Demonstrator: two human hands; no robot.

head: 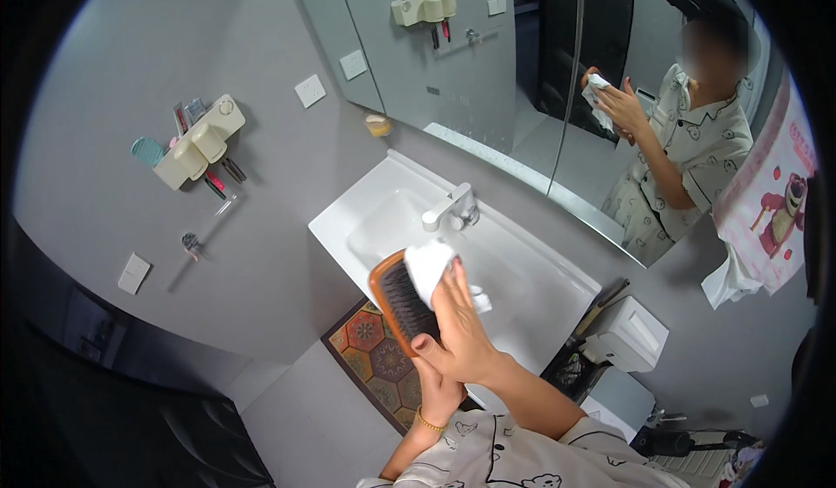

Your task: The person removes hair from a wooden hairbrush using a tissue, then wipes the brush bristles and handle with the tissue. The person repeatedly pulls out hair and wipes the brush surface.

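Note:
A paddle hairbrush (401, 295) with an orange-brown wooden rim and dark bristles is held up before me, its bristle side in view. My left hand (439, 383), with a beaded bracelet at the wrist, grips it from below; the handle is mostly hidden. Over the bristles lies my right hand (457, 328), pressing a crumpled white tissue (428, 269) against the brush's upper right part. The tissue's loose end hangs out past the fingers. Beneath the brush is a white washbasin (385, 220) with a faucet (450, 207) at its back edge.
A mirror cabinet (457, 83) hangs above the basin and reflects a person. On the left wall sits a toothbrush holder (199, 145) with cups. A pink tissue pack (771, 207) hangs at right, above a white box (630, 334). A patterned mat (385, 357) lies on the floor.

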